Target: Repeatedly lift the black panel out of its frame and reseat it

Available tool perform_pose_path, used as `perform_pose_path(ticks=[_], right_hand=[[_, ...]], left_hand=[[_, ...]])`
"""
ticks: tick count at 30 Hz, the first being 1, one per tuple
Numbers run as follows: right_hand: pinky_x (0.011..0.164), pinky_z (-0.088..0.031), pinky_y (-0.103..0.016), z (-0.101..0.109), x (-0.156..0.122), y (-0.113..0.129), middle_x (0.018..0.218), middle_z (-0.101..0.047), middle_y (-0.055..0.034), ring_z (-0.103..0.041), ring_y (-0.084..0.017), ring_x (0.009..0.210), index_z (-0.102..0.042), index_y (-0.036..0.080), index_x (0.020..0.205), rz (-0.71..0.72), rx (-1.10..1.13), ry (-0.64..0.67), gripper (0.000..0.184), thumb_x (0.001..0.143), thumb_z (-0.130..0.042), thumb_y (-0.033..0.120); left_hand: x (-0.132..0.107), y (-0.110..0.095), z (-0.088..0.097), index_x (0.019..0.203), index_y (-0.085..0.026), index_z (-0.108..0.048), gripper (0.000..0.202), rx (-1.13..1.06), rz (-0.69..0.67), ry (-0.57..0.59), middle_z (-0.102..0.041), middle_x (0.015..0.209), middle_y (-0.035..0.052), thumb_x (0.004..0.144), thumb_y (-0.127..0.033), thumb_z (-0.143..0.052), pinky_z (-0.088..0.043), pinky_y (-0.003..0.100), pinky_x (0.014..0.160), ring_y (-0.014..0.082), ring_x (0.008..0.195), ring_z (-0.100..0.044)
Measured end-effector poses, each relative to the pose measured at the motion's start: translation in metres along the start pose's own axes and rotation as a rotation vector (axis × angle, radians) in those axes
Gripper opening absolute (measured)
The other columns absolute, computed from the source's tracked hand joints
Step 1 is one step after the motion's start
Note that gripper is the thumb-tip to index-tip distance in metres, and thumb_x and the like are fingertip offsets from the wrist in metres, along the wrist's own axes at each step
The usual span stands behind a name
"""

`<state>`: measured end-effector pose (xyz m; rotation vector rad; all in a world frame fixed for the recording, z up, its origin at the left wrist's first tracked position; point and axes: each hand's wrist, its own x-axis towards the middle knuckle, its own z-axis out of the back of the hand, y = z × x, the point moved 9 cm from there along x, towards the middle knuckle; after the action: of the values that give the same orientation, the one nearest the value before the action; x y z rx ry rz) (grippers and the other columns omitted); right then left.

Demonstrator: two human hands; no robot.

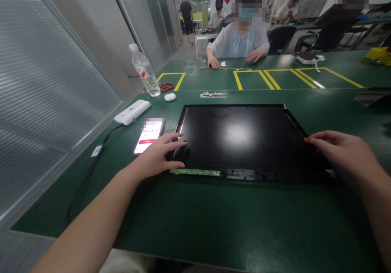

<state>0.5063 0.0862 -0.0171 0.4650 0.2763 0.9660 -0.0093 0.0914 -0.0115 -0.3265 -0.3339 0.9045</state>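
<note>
A flat black display panel (210,136) lies face up on the green table, with a narrow green circuit board (195,172) along its near left edge. My left hand (161,153) rests at the panel's left edge, fingers spread and fingertips over the dark surface. At the right edge, my right hand (345,146) has thumb and index finger pinched together at the frame. Whatever is between those fingertips is too small to make out. A small pale piece (330,173) shows near the panel's lower right corner, below that hand.
Left of the panel are a phone (149,136) with a running timer, a white power bank (132,112) with a black strap, a white earphone case (170,97), a bottle (145,71) and red scissors (166,86). Metal strips (213,95) lie beyond. A person (244,40) sits opposite.
</note>
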Motion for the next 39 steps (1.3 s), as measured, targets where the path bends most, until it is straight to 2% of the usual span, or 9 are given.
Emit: perform_pose_path(ticks=[7, 12, 19, 23, 26, 28, 31, 34, 39], right_hand=[[0.072, -0.047, -0.044, 0.002, -0.002, 0.002, 0.074, -0.071, -0.0050, -0.066, -0.030, 0.078, -0.075, 0.028, 0.077, -0.001, -0.003, -0.013, 0.035, 0.059, -0.064, 0.056], [0.070, -0.047, -0.044, 0.002, -0.001, 0.002, 0.071, -0.071, -0.0042, -0.065, -0.030, 0.075, -0.074, 0.030, 0.073, 0.010, -0.006, -0.026, 0.032, 0.059, -0.065, 0.057], [0.070, -0.047, -0.043, 0.005, -0.003, 0.004, 0.071, -0.071, -0.0052, -0.064, -0.029, 0.074, -0.074, 0.028, 0.074, 0.029, 0.023, -0.055, 0.034, 0.059, -0.064, 0.056], [0.071, -0.050, -0.043, 0.000, -0.005, 0.005, 0.090, -0.077, -0.0076, -0.067, -0.028, 0.078, -0.078, 0.026, 0.095, 0.088, 0.116, -0.059, 0.048, 0.060, -0.062, 0.056], [0.085, -0.054, -0.047, -0.009, -0.006, 0.010, 0.112, -0.078, -0.0075, -0.070, -0.029, 0.090, -0.076, 0.027, 0.114, 0.174, 0.151, 0.000, 0.061, 0.064, -0.062, 0.058], [0.100, -0.050, -0.049, -0.016, -0.007, 0.016, 0.121, -0.077, -0.0071, -0.070, -0.030, 0.105, -0.075, 0.027, 0.119, 0.247, 0.159, 0.058, 0.062, 0.068, -0.060, 0.060], [0.111, -0.045, -0.048, -0.025, -0.008, 0.019, 0.126, -0.076, -0.0071, -0.067, -0.032, 0.121, -0.075, 0.026, 0.118, 0.292, 0.113, 0.127, 0.061, 0.072, -0.058, 0.062], [0.110, -0.047, -0.048, -0.027, -0.007, 0.017, 0.126, -0.076, -0.0058, -0.067, -0.033, 0.121, -0.077, 0.028, 0.115, 0.290, 0.042, 0.134, 0.058, 0.073, -0.057, 0.063], [0.109, -0.049, -0.048, -0.028, -0.006, 0.020, 0.125, -0.076, -0.0046, -0.069, -0.033, 0.118, -0.078, 0.030, 0.111, 0.369, 0.012, 0.131, 0.055, 0.074, -0.056, 0.064]], left_hand=[[0.000, -0.027, 0.002, 0.136, -0.027, -0.069, 0.039, -0.023, -0.163, -0.021, -0.059, 0.153, 0.0136, 0.097, -0.032, -0.070, -0.050, 0.054, 0.113, 0.0330, 0.140, -0.057], [0.000, -0.038, 0.005, 0.133, -0.025, -0.070, 0.035, -0.014, -0.235, -0.042, -0.064, 0.146, 0.0153, 0.098, -0.026, -0.066, -0.054, 0.052, 0.108, 0.0316, 0.133, -0.062], [0.001, -0.034, 0.004, 0.133, -0.027, -0.071, 0.036, -0.028, -0.192, -0.032, -0.066, 0.144, 0.0139, 0.098, -0.030, -0.066, -0.055, 0.052, 0.106, 0.0318, 0.129, -0.065], [0.001, -0.031, 0.003, 0.134, -0.027, -0.071, 0.037, -0.028, -0.173, -0.025, -0.066, 0.144, 0.0141, 0.098, -0.034, -0.067, -0.054, 0.054, 0.108, 0.0329, 0.130, -0.064], [0.001, -0.030, 0.002, 0.134, -0.026, -0.071, 0.037, -0.026, -0.173, -0.020, -0.066, 0.143, 0.0141, 0.098, -0.035, -0.067, -0.055, 0.053, 0.107, 0.0325, 0.129, -0.065], [0.001, -0.030, 0.002, 0.134, -0.026, -0.071, 0.037, -0.032, -0.169, -0.016, -0.067, 0.143, 0.0141, 0.098, -0.034, -0.067, -0.056, 0.053, 0.106, 0.0323, 0.128, -0.065], [0.001, -0.030, 0.002, 0.134, -0.027, -0.071, 0.036, -0.043, -0.166, -0.017, -0.067, 0.142, 0.0134, 0.098, -0.034, -0.067, -0.056, 0.052, 0.107, 0.0315, 0.128, -0.066], [0.001, -0.029, 0.001, 0.133, -0.027, -0.072, 0.036, -0.046, -0.164, -0.014, -0.067, 0.141, 0.0131, 0.098, -0.033, -0.067, -0.056, 0.051, 0.107, 0.0311, 0.128, -0.066], [0.001, -0.029, 0.000, 0.133, -0.025, -0.072, 0.036, -0.043, -0.171, -0.004, -0.067, 0.141, 0.0140, 0.099, -0.034, -0.067, -0.057, 0.050, 0.106, 0.0310, 0.127, -0.067]])
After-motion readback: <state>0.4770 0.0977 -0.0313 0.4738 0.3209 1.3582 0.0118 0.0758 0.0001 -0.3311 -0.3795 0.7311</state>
